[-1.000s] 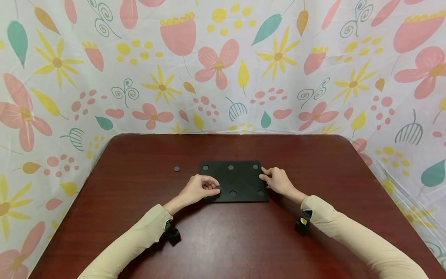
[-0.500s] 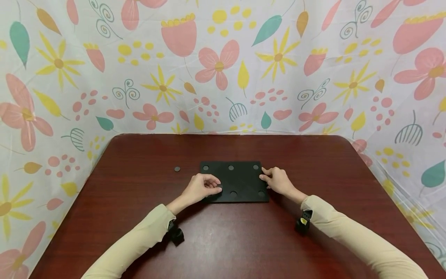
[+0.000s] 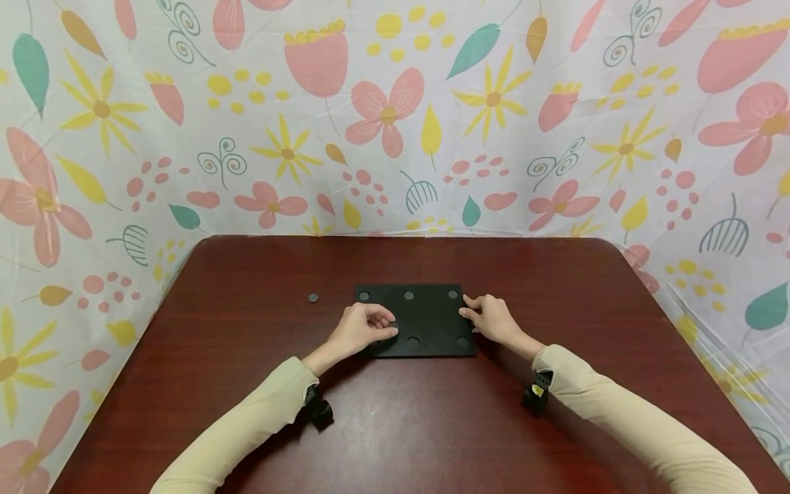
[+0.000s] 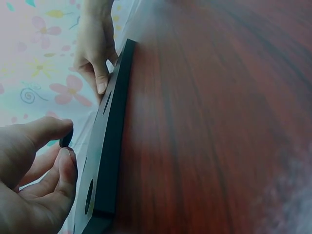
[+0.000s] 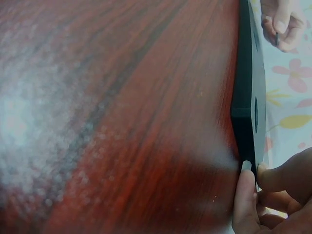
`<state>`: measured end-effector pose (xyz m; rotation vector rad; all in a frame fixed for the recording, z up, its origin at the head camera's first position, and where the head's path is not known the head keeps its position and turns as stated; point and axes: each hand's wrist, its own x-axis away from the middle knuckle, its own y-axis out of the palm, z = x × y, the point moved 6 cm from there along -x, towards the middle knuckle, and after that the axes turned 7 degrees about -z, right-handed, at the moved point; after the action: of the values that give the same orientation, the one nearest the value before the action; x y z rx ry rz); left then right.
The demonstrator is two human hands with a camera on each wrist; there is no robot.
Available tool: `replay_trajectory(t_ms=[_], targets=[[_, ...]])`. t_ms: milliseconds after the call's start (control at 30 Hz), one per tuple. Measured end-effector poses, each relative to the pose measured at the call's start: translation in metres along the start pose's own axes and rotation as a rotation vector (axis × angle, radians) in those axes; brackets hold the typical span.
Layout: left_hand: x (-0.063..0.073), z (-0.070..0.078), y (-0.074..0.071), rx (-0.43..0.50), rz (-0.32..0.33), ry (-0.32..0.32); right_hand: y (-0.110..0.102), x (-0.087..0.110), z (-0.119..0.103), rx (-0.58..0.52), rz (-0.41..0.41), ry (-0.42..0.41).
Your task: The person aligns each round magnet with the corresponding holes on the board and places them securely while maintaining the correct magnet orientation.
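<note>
A flat black board with round recesses lies on the table. Grey discs appear to fill the far row, such as this disc; the visible near-row recesses look dark. Above the board's left part, my left hand pinches a small dark disc on edge between thumb and fingertips. That disc is held apart from the board in the left wrist view. My right hand grips the board's right edge, thumb on top and a finger against the side. The board's near left corner is partly hidden by my left hand.
One loose grey disc lies on the reddish-brown table, left of the board. A floral curtain hangs behind the table and along both sides. Each wrist carries a small black camera.
My left hand has drifted slightly right and away from me over the board, still pinching the disc. The right hand and the board stay where they were.
</note>
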<state>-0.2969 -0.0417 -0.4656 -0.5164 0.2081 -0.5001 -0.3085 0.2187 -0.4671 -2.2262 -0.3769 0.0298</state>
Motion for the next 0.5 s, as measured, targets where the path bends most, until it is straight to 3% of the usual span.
replay_trajectory(t_ms=[500], targets=[[-0.0006, 0.0019, 0.0078, 0.015, -0.036, -0.008, 0.0010, 0.0014, -0.0007, 0.015, 0.002, 0.015]])
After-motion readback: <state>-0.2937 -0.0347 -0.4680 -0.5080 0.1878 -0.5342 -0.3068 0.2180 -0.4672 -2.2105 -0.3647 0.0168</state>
